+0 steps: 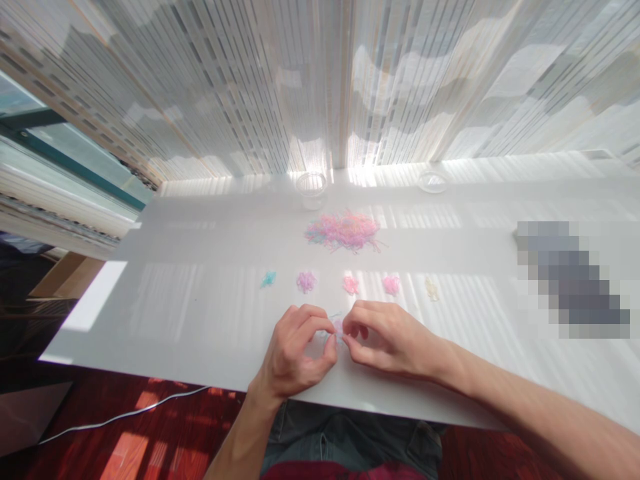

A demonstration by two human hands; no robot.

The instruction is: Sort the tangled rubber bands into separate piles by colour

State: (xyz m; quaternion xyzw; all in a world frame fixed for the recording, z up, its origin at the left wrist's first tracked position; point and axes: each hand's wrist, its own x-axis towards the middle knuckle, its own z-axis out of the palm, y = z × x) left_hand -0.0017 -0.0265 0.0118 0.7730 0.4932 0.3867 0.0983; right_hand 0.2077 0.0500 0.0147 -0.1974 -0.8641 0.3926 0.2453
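Observation:
My left hand (303, 350) and my right hand (393, 340) meet near the table's front edge, each with thumb and forefinger closed in a pinch. Between the fingertips shows a small tangle of pale pink and bluish thin strands (338, 325), partly hidden by the fingers. Just beyond the hands lies a row of small strand clumps: teal (269, 279), purple (306, 281), coral pink (351, 285), pink (391, 285) and pale yellow (432, 289). Farther back is a larger mixed heap of pastel strands (344, 231). Whether the strands are loops or loose threads is too small to tell.
A clear round container (311, 190) stands behind the heap, with a clear shallow lid or dish (433, 182) to its right. The white table (165, 313) reaches back to striped curtains (320, 80). A blurred-out dark object (575, 273) lies at the right. A white cable (125, 417) crosses the floor.

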